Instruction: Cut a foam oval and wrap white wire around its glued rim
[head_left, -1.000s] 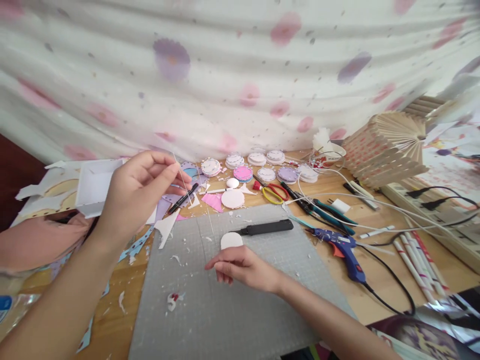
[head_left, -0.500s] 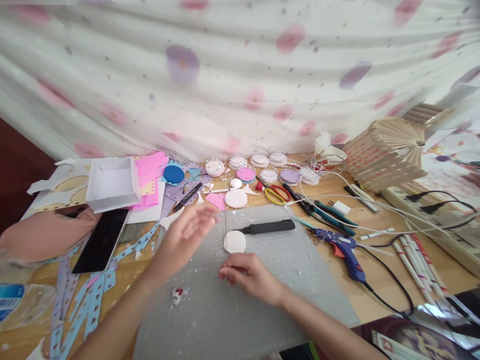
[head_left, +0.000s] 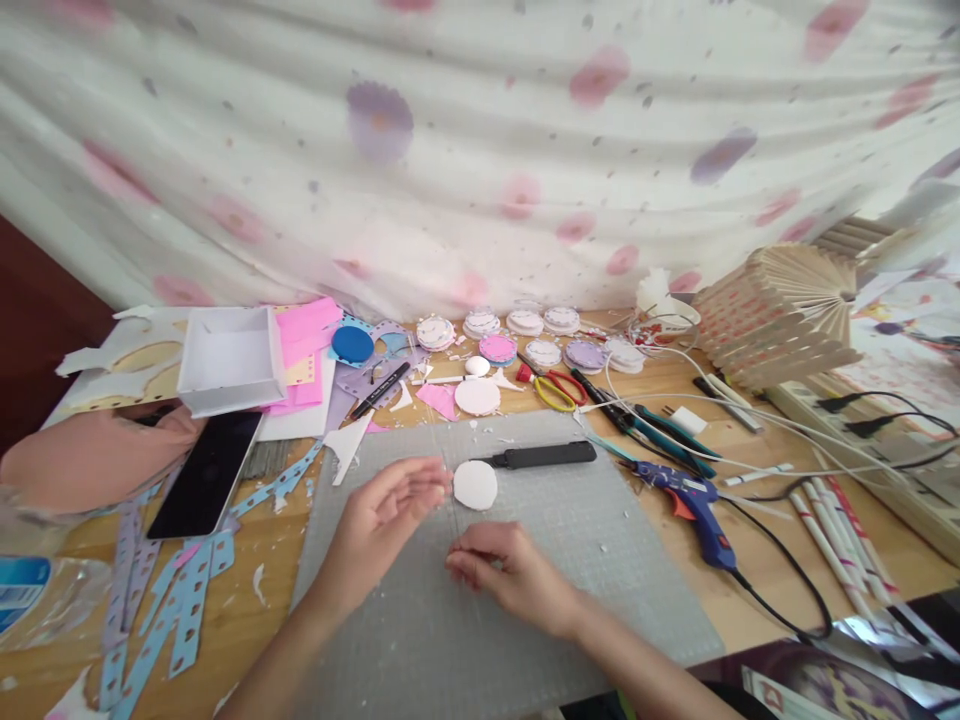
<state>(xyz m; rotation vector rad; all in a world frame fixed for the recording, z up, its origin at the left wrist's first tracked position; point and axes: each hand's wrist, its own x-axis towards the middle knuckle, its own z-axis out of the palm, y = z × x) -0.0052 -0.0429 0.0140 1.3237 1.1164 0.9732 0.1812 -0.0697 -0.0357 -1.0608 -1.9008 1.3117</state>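
Note:
Over the left part of the grey cutting mat [head_left: 525, 640], my left hand [head_left: 394, 515] is open, fingers loosely curved and palm turned inward, with nothing visible in it. My right hand [head_left: 510, 570] is closed in a pinch low over the mat's middle. A faint thin thread [head_left: 450, 500] runs up from its fingertips, passing just beside my left fingers. Between and beyond my hands lies a white foam disc [head_left: 475, 485]. A black-handled cutter [head_left: 547, 455] rests right of the disc, its tip close to it.
Decorated round discs [head_left: 497, 349] line the back. Scissors [head_left: 559, 390], pliers [head_left: 675, 440] and a blue glue gun [head_left: 694, 505] with cables lie right. Left are a white box [head_left: 231, 360], a phone [head_left: 206, 475] and punched paper strips [head_left: 191, 600]. A power strip [head_left: 862, 450] edges the right.
My left hand has come down and right, closer to the white disc. My right hand stays pinched, slightly lower in view. The thread now slants instead of standing upright.

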